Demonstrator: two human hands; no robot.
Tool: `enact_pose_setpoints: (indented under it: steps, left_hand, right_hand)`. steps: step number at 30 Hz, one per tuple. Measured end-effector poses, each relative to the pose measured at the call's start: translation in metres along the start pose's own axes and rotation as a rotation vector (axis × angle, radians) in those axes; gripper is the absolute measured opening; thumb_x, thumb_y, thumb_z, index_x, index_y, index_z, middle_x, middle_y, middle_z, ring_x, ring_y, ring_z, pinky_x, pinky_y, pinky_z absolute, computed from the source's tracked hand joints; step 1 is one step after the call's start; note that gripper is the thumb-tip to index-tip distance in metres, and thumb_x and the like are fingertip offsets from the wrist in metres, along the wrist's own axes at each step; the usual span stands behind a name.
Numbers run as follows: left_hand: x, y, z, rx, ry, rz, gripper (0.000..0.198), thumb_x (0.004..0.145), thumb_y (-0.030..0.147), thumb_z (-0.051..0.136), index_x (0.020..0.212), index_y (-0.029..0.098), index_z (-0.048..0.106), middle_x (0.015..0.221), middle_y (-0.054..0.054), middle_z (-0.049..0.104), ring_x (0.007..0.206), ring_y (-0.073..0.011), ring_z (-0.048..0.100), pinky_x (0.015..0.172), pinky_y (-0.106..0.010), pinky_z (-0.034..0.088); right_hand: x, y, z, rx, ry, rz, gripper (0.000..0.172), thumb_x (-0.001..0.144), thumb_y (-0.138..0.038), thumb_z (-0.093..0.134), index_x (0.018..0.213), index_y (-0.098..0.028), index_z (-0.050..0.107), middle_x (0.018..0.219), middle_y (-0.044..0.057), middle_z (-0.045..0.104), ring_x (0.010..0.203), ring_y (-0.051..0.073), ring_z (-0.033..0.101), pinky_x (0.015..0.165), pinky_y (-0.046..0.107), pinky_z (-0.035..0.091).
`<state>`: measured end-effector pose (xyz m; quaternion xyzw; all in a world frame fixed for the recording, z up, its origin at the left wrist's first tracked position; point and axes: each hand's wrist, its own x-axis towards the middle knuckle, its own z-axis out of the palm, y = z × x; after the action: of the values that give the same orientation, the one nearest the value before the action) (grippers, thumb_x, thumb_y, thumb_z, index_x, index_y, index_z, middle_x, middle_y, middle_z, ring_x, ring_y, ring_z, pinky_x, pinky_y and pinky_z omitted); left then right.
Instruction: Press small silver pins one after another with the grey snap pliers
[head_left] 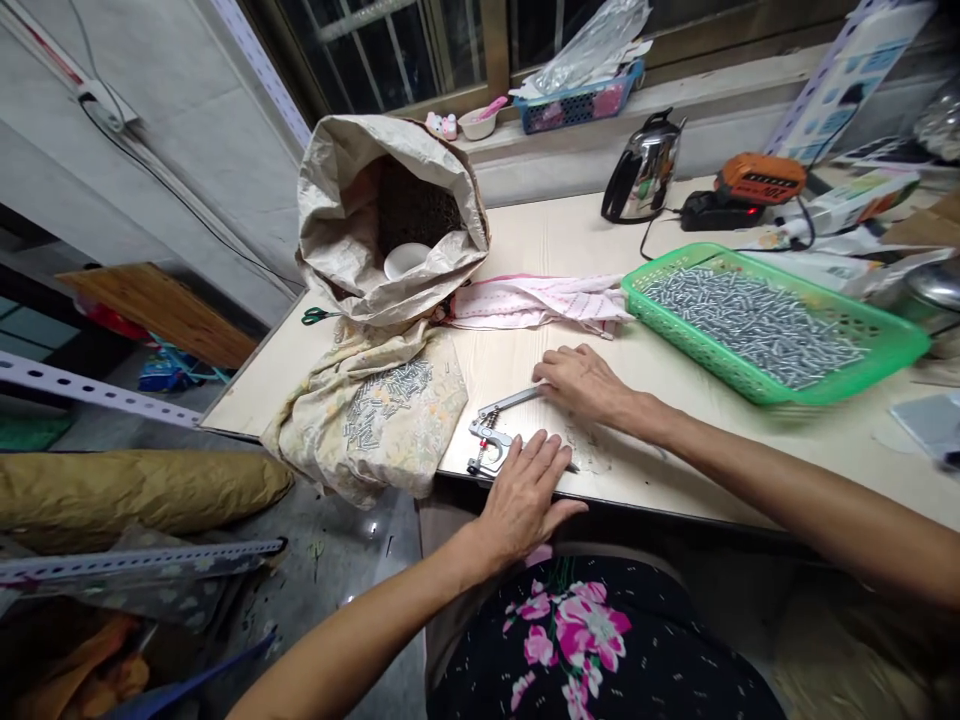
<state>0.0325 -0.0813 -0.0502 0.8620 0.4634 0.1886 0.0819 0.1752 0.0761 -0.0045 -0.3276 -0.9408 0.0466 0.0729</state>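
My left hand (525, 490) lies flat at the front edge of the pale table (675, 470), fingers stretched out, beside a small metal clamp tool (489, 440) fixed at the edge. My right hand (581, 382) rests palm down on the table, fingers spread, its fingertips at the tool's long metal lever (514, 401). Neither hand holds anything. A cloth (375, 420) left of the tool carries a pile of small metal pins (382, 400). A green basket (885, 345) full of the same pins stands to the right.
An open paper sack (352, 200) holding a white bowl (406, 259) sits at the back left, green-handled scissors (319, 316) beside it. A pink cloth (540, 300), a kettle (645, 170) and an orange device (759, 178) lie further back. Perforated metal strips (90, 392) stand left of the table.
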Motion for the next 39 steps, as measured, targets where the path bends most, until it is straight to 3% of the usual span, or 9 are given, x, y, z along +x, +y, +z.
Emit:
enact_pose_setpoints:
  steps: [6,11,14,17,22,26,29,33,39]
  left_hand:
    - [-0.004,-0.002,0.008,-0.022,-0.008,-0.05,0.063,0.09,0.055,0.051,0.133,0.01,0.048,0.129,-0.021,0.058,0.129,-0.0339,0.049,0.106,-0.05,0.042]
    - [-0.006,0.006,0.008,-0.014,-0.039,-0.104,0.058,0.089,0.057,0.051,0.126,0.013,0.056,0.118,-0.018,0.065,0.117,-0.0323,0.059,0.099,-0.046,0.049]
    - [-0.009,0.012,-0.004,-0.056,-0.055,-0.005,0.051,0.091,0.051,0.051,0.126,0.014,0.055,0.119,-0.017,0.064,0.117,-0.0302,0.058,0.101,-0.045,0.048]
    - [-0.017,-0.002,-0.028,-0.066,-0.03,0.075,0.034,0.096,0.033,0.046,0.126,0.019,0.057,0.126,-0.013,0.062,0.124,-0.0282,0.053,0.109,-0.046,0.04]
    - [-0.023,-0.082,-0.078,0.181,0.185,-0.341,0.029,0.097,0.021,0.041,0.102,0.017,0.069,0.096,-0.012,0.067,0.094,-0.0258,0.057,0.084,-0.043,0.05]
    - [-0.002,-0.141,-0.09,0.333,0.167,-0.489,0.025,0.096,0.025,0.047,0.09,0.016,0.069,0.089,-0.009,0.064,0.09,-0.0228,0.052,0.08,-0.036,0.048]
    - [0.027,-0.159,-0.081,0.399,0.118,-0.557,0.027,0.094,0.03,0.05,0.086,0.013,0.069,0.09,-0.01,0.064,0.091,-0.0231,0.052,0.08,-0.035,0.046]
    - [0.059,-0.165,-0.068,0.441,-0.027,-0.627,0.025,0.094,0.025,0.049,0.085,0.012,0.069,0.096,-0.014,0.062,0.099,-0.0252,0.05,0.082,-0.036,0.044]
    - [0.062,-0.166,-0.068,0.452,-0.141,-0.666,0.03,0.09,0.006,0.037,0.087,0.013,0.067,0.103,-0.015,0.06,0.105,-0.0264,0.047,0.086,-0.036,0.042]
  right_hand:
    - [0.018,-0.071,0.001,0.014,-0.09,-0.502,0.01,0.09,-0.025,0.059,0.09,-0.025,0.069,0.1,0.006,0.058,0.092,0.022,0.043,0.07,0.034,0.03]
    - [0.041,-0.092,0.021,-0.005,-0.126,-0.62,0.013,0.088,-0.019,0.058,0.077,-0.019,0.064,0.096,0.007,0.06,0.091,0.021,0.045,0.072,0.034,0.035]
    - [0.048,-0.091,0.011,0.178,-0.039,-0.504,0.011,0.089,-0.02,0.055,0.081,-0.019,0.062,0.09,0.005,0.062,0.087,0.019,0.05,0.075,0.033,0.039]
    - [0.039,-0.064,-0.021,0.336,0.132,-0.288,0.014,0.092,-0.02,0.045,0.093,-0.017,0.059,0.092,0.006,0.062,0.084,0.018,0.054,0.076,0.032,0.044]
    - [-0.02,0.04,-0.085,0.174,0.511,0.112,0.022,0.094,-0.044,0.043,0.082,-0.026,0.05,0.076,0.005,0.056,0.065,0.02,0.052,0.06,0.037,0.041]
    - [-0.066,0.085,-0.103,-0.144,0.503,0.269,0.037,0.092,-0.06,0.028,0.091,-0.033,0.054,0.085,0.011,0.051,0.076,0.033,0.052,0.064,0.05,0.038]
    - [-0.077,0.06,-0.084,-0.067,0.461,0.239,0.033,0.093,-0.055,0.032,0.101,-0.034,0.056,0.091,0.012,0.053,0.079,0.035,0.054,0.067,0.053,0.042]
    - [-0.071,-0.007,-0.032,0.291,0.257,0.085,0.024,0.096,-0.04,0.041,0.097,-0.028,0.062,0.09,0.007,0.061,0.077,0.023,0.061,0.068,0.04,0.051]
    - [-0.055,-0.059,0.021,0.262,-0.003,-0.022,0.022,0.097,-0.03,0.044,0.091,-0.017,0.062,0.088,0.007,0.058,0.074,0.017,0.057,0.064,0.03,0.045]
